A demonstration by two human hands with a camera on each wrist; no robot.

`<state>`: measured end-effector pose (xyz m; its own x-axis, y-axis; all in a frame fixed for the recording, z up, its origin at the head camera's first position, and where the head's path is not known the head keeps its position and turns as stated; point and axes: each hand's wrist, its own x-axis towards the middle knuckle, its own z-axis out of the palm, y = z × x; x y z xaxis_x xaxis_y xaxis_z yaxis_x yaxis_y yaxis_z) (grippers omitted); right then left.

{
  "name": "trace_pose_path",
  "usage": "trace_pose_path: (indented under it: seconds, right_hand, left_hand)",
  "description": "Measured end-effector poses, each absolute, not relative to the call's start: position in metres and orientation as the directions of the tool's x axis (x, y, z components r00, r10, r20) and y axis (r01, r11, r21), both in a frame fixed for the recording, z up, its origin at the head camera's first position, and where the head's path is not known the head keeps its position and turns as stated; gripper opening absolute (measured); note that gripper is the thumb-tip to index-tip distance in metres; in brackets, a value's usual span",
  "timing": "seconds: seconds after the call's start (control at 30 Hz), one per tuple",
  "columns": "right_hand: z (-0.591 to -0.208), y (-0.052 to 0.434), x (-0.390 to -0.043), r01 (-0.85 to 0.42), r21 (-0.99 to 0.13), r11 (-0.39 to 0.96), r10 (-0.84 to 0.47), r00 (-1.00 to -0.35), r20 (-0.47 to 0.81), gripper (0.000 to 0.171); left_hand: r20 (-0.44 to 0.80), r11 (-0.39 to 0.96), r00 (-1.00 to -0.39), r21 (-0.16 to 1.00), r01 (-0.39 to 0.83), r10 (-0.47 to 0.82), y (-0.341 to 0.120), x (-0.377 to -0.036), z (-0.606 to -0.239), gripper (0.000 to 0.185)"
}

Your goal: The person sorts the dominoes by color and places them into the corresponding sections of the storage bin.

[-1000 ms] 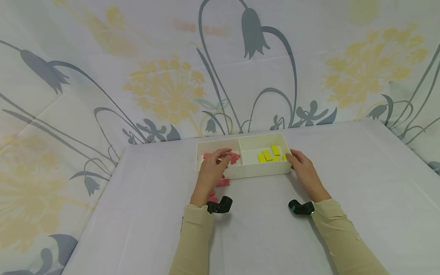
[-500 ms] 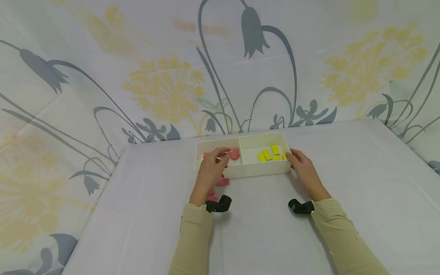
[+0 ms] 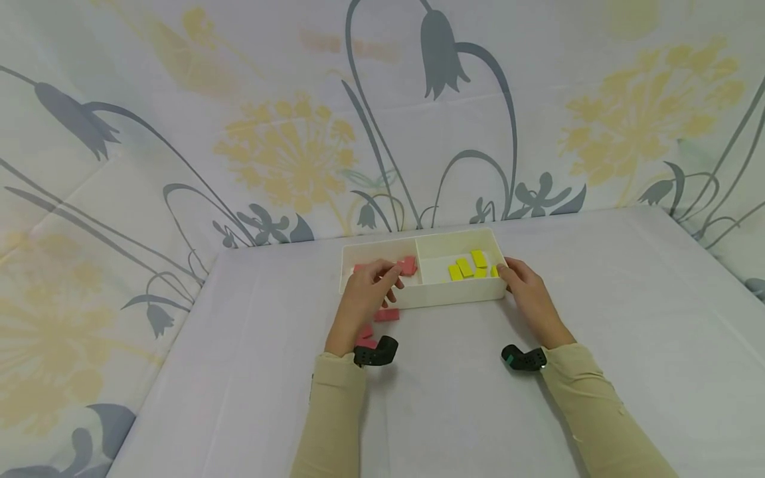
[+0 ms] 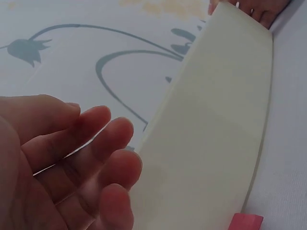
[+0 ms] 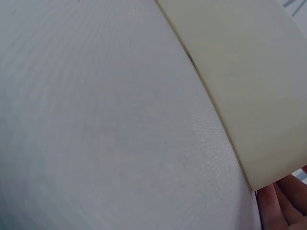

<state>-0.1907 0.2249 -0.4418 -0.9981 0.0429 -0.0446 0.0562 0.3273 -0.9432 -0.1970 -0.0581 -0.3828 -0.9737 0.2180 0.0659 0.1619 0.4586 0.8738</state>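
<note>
A white two-compartment tray sits mid-table. Its left half holds pink blocks, its right half yellow blocks. My left hand hovers at the near wall of the left half. In the left wrist view my left hand has relaxed, empty fingers beside the tray. My right hand grips the tray's right near corner, thumb on the rim. A few pink blocks lie on the table under my left wrist; one pink block shows by the tray wall.
A pale cloth covers the table, and a flowered sheet hangs behind and to the left. Black wrist cameras sit on both forearms. The right wrist view shows only the tray wall and cloth.
My left hand has drawn back a little from over the left compartment toward the near wall, uncovering a pink block on the table. The right hand and the tray stay put.
</note>
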Motion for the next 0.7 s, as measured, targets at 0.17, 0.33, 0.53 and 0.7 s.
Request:
trace_pose_path:
  seconds: [0.17,0.33,0.53,0.7]
  right_hand:
    - [-0.440,0.223,-0.191,0.069,-0.947,0.312,0.049,-0.997,-0.057,0.067]
    - [-0.440,0.223,-0.191,0.069,-0.944,0.322,0.045,-0.997,-0.058,0.067]
    - [-0.439,0.224,-0.190,0.042,-0.944,0.327,0.039,-0.999,-0.031,0.068]
    - [-0.441,0.225,-0.190,0.048,-0.943,0.330,0.040,-0.999,-0.037,0.068]
  left_hand:
    - [0.036,0.464,-0.967,0.872,0.154,0.254,-0.060,-0.197,-0.382,0.025]
    - [-0.023,0.559,-0.941,0.810,0.179,0.336,-0.058,-0.193,-0.377,0.026]
    - [-0.115,0.743,-0.902,0.614,0.266,0.417,-0.057,-0.188,-0.368,0.027]
    - [-0.201,0.790,-0.897,0.572,0.219,0.394,-0.061,-0.185,-0.366,0.028]
